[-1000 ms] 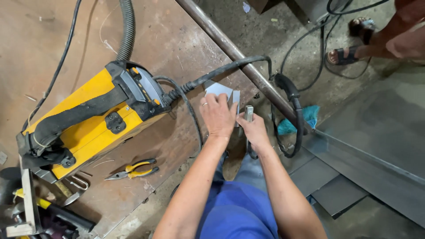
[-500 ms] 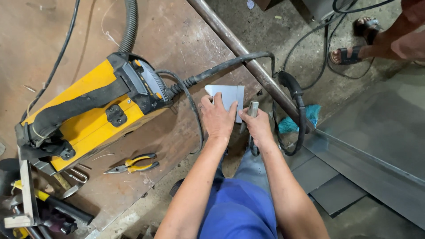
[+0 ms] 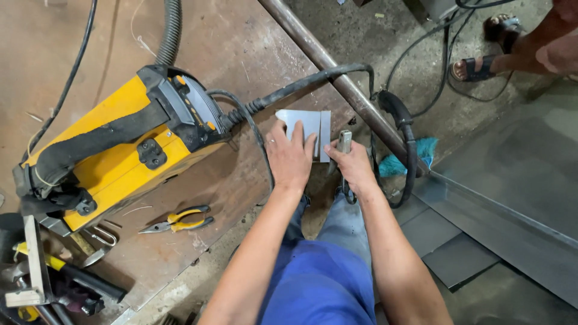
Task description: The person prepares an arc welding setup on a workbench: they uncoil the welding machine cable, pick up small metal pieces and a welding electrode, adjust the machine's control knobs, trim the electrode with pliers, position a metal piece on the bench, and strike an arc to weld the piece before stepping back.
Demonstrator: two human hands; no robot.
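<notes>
I count two hands: left hand [image 3: 290, 157], right hand [image 3: 354, 165]. One grey metal sheet [image 3: 308, 124] on one rusty table [image 3: 241, 36]. One yellow welding machine [image 3: 114, 150]. One pair of yellow-handled pliers [image 3: 177, 220]. One long steel pipe [image 3: 337, 84]. One corrugated hose [image 3: 171, 30]. One sandalled foot [image 3: 475, 68] of another person.

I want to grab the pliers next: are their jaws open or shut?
Shut. The yellow-handled pliers lie flat on the rusty table beside the yellow welder, jaws meeting in one point, handles slightly apart.
</notes>
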